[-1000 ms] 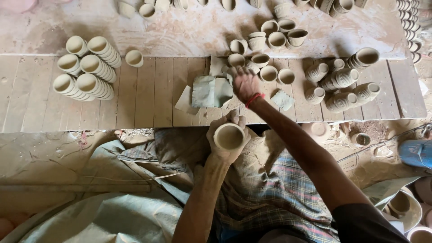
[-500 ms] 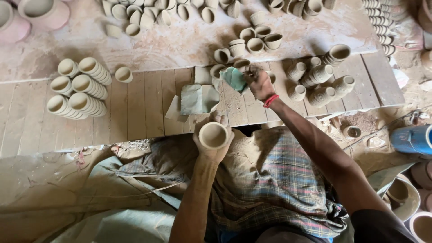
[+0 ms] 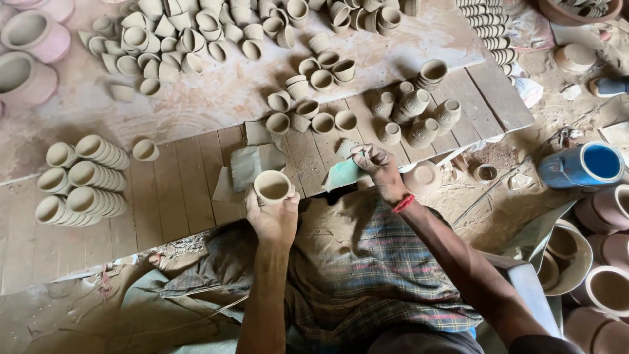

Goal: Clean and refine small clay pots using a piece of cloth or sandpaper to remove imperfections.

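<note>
My left hand (image 3: 272, 219) is wrapped around a small unfired clay cup (image 3: 272, 185), held upright with its mouth up over my lap. My right hand (image 3: 377, 169) pinches a pale green piece of sandpaper (image 3: 343, 173), held just right of the cup and apart from it. A red thread is tied at my right wrist. On the wooden board (image 3: 170, 190) behind the cup lie a few grey-brown paper sheets (image 3: 252, 164).
Stacked clay cups (image 3: 82, 177) lie on their sides at the board's left. Loose cups (image 3: 314, 108) crowd the middle and far side; stacked ones (image 3: 419, 111) stand to the right. A blue cylinder (image 3: 580, 165) and large pots (image 3: 596, 262) sit on the right.
My right hand picked the green sandpaper off the board and pulled it toward me. My left hand with the cup stayed roughly in place while the view shifted.
</note>
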